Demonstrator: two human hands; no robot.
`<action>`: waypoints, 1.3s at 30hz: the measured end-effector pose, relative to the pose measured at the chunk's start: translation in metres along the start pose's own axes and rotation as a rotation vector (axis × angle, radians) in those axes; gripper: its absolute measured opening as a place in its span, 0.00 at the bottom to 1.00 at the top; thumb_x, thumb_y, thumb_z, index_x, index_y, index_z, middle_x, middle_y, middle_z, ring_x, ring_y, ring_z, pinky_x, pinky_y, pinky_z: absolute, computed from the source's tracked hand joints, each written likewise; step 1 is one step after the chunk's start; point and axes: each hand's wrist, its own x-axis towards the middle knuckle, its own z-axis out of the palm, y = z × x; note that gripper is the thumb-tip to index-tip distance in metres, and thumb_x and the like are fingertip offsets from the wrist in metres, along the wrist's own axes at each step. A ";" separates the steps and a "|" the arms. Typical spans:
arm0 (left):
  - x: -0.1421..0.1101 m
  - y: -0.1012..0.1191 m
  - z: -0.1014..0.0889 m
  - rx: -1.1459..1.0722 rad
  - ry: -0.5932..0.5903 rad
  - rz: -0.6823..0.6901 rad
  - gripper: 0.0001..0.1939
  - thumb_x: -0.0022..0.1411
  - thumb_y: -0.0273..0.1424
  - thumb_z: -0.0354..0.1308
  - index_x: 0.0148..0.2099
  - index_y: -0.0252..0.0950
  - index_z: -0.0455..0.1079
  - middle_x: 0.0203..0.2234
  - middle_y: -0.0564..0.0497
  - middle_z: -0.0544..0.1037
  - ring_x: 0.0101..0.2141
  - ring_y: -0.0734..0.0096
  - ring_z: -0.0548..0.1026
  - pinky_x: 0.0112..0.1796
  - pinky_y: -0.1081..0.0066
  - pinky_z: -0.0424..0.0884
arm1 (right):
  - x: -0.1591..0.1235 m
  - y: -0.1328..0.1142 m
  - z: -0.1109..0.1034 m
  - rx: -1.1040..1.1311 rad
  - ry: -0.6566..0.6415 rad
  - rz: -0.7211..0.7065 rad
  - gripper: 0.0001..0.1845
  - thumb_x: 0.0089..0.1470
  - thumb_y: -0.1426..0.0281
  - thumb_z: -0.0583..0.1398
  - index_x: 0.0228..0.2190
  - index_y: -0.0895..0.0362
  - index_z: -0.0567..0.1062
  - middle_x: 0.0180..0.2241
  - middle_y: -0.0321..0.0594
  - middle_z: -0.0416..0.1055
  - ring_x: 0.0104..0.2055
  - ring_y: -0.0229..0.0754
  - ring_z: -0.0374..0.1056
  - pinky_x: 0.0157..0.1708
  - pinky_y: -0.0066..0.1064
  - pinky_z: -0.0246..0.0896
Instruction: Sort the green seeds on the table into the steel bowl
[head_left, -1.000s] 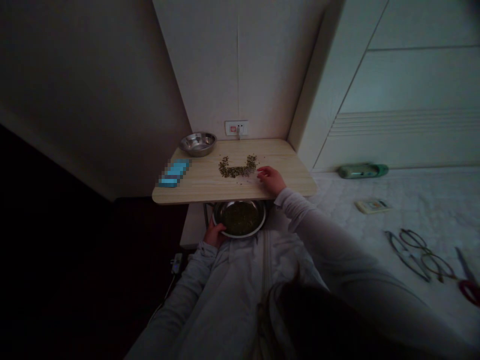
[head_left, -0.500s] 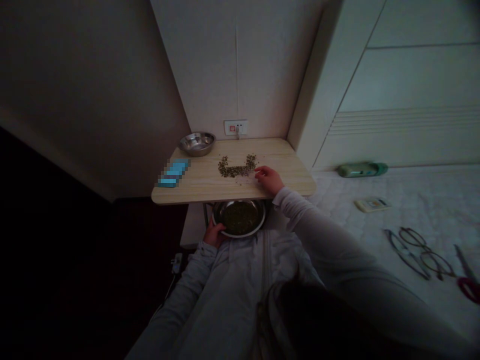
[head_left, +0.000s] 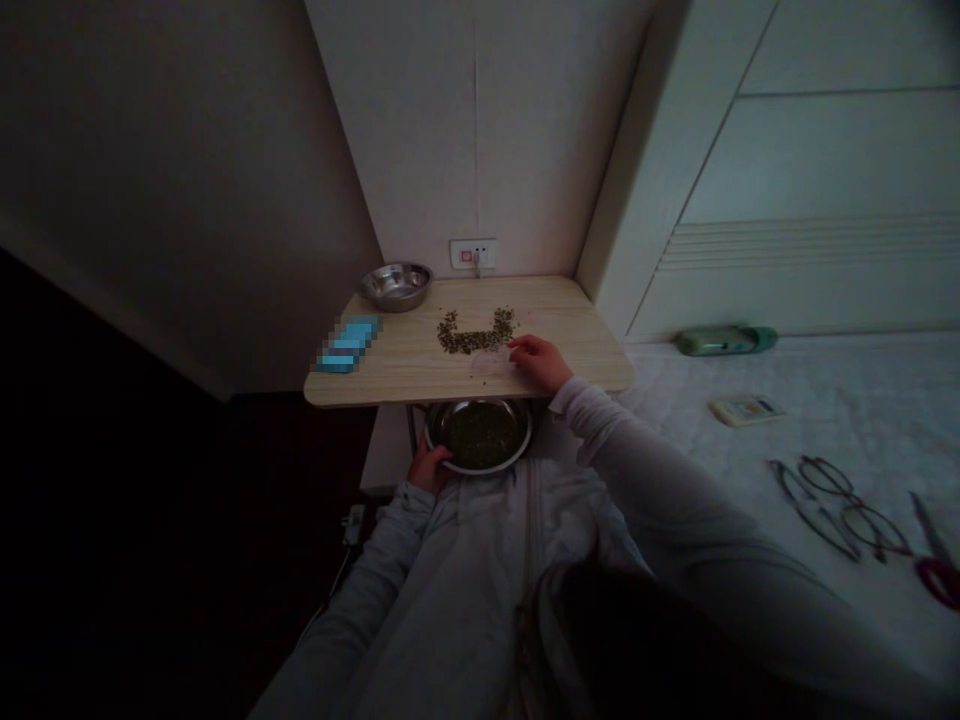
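My left hand (head_left: 430, 468) grips the near left rim of a steel bowl (head_left: 523, 452), with the thumb over the edge. Dark green grains or seeds (head_left: 480, 430) cover the bottom of this bowl, which sits just below the table's front edge. On the table, my right hand (head_left: 540, 362) is closed in a pinch on a thin, see-through piece, perhaps plastic (head_left: 491, 361). Just beyond that piece lies a U-shaped scatter of small greenish-brown grains (head_left: 469, 342). A few loose grains lie nearer the table's front edge.
The small wooden table (head_left: 390, 375) stands against the wall. A second steel bowl (head_left: 396, 290) is at its back left, near a blurred blue phone-like object (head_left: 349, 345). On the bed (head_left: 675, 430) at right lie a green bottle (head_left: 724, 340), a pale packet (head_left: 746, 410), glasses (head_left: 862, 505) and scissors (head_left: 937, 575).
The see-through piece has come slightly towards the table's front edge, and a couple of grains now lie nearer that edge. My left hand keeps its hold on the bowl.
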 end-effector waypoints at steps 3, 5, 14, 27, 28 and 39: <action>-0.001 0.001 0.001 0.004 -0.007 0.006 0.35 0.34 0.18 0.53 0.49 0.42 0.63 0.29 0.55 0.73 0.30 0.66 0.71 0.25 0.68 0.71 | -0.002 -0.001 0.001 0.030 -0.024 -0.002 0.10 0.38 0.72 0.54 0.28 0.58 0.70 0.19 0.31 0.66 0.22 0.32 0.60 0.29 0.28 0.57; -0.001 0.001 0.001 0.003 -0.014 0.010 0.35 0.34 0.18 0.53 0.49 0.42 0.63 0.30 0.55 0.73 0.30 0.66 0.72 0.26 0.68 0.71 | -0.004 -0.002 0.001 0.049 -0.050 0.000 0.10 0.38 0.72 0.54 0.28 0.58 0.70 0.20 0.31 0.66 0.22 0.32 0.60 0.28 0.27 0.57; 0.000 -0.001 0.001 0.020 -0.028 0.007 0.34 0.35 0.19 0.53 0.49 0.42 0.63 0.28 0.55 0.73 0.29 0.67 0.72 0.25 0.69 0.70 | -0.015 -0.001 -0.019 0.068 -0.009 0.027 0.10 0.37 0.71 0.56 0.28 0.58 0.69 0.19 0.31 0.66 0.23 0.33 0.60 0.29 0.28 0.57; -0.004 0.002 0.002 0.040 -0.051 0.006 0.35 0.35 0.18 0.52 0.50 0.42 0.62 0.26 0.56 0.72 0.25 0.70 0.71 0.22 0.72 0.69 | -0.033 0.009 -0.033 0.032 -0.011 0.043 0.12 0.37 0.66 0.56 0.28 0.57 0.70 0.20 0.31 0.66 0.22 0.33 0.58 0.24 0.27 0.51; -0.003 0.001 0.002 0.036 -0.053 0.009 0.35 0.35 0.18 0.52 0.50 0.42 0.62 0.26 0.56 0.73 0.25 0.70 0.71 0.23 0.72 0.69 | -0.033 0.009 -0.032 0.035 -0.017 0.044 0.12 0.37 0.66 0.56 0.28 0.57 0.70 0.20 0.31 0.66 0.22 0.33 0.58 0.23 0.27 0.51; -0.002 0.000 0.002 0.004 -0.048 0.011 0.36 0.34 0.18 0.52 0.50 0.42 0.62 0.28 0.56 0.73 0.27 0.69 0.72 0.24 0.70 0.70 | -0.035 0.005 -0.030 0.054 -0.051 0.089 0.13 0.36 0.66 0.57 0.28 0.58 0.70 0.21 0.32 0.66 0.22 0.33 0.58 0.24 0.27 0.51</action>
